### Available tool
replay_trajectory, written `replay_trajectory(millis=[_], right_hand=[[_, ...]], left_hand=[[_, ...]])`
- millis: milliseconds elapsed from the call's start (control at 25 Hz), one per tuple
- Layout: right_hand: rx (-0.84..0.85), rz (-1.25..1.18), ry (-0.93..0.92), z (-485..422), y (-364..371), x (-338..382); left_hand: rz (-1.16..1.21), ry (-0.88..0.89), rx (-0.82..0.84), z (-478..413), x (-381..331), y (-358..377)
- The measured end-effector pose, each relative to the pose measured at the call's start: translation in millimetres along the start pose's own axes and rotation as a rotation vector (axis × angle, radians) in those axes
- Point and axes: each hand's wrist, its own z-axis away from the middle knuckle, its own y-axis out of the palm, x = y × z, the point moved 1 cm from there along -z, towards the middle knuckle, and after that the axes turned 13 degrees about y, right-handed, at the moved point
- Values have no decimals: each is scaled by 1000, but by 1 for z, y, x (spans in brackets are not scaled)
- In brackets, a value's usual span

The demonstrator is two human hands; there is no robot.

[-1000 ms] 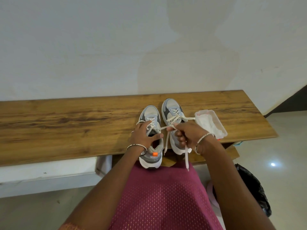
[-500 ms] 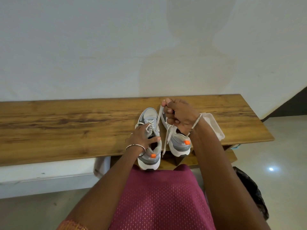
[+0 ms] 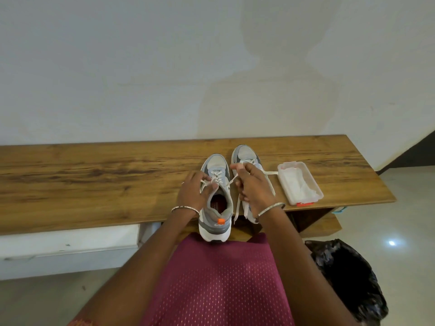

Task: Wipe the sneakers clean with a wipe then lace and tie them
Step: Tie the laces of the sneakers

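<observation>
A: Why are both sneakers lined up heels toward the person?

B: So the laces face the hands. The left sneaker (image 3: 215, 198) sits at the near edge of the table (image 3: 94, 184), heel hanging just over it; the right sneaker (image 3: 244, 161) is just beside it, mostly hidden behind the right hand (image 3: 255, 189).

A: What are the hands doing?

B: The left hand (image 3: 193, 194) rests on the left sneaker's upper, fingers curled round a lace end (image 3: 205, 183), probably to steady it. The right hand is closed, pinching the lace (image 3: 231, 179) that runs taut from that sneaker's eyelets. I'd say it's lacing or starting a knot. More laces (image 3: 238, 208) dangle beneath the right hand.

A: And the box?

B: A clear tub (image 3: 300, 183) right of the sneakers, lid off, white wipes (image 3: 296, 184) inside. Within reach, though wiping looks finished. A black bag (image 3: 348, 278) sits on the floor, contents unseen.
</observation>
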Motion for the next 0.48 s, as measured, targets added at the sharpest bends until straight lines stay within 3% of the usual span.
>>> replay_trajectory(millis=[80,160,280,360,480], right_hand=[[-149,123,18,-8,1,-28],[-294,283,9,-16,7,-46],[-372,548,-7,-18,23,-56],[-377,746,49,-17,36,-60],[-408,853,70,-15,49,-66]], left_hand=[[-117,158,2,-8,0,-9],[-361,248,180,-18,0,-13],[-626,287,374,-29,-1,-18],[-684,299,415,-31,-6,-22],[-648,218,477,-40,-21,-40]])
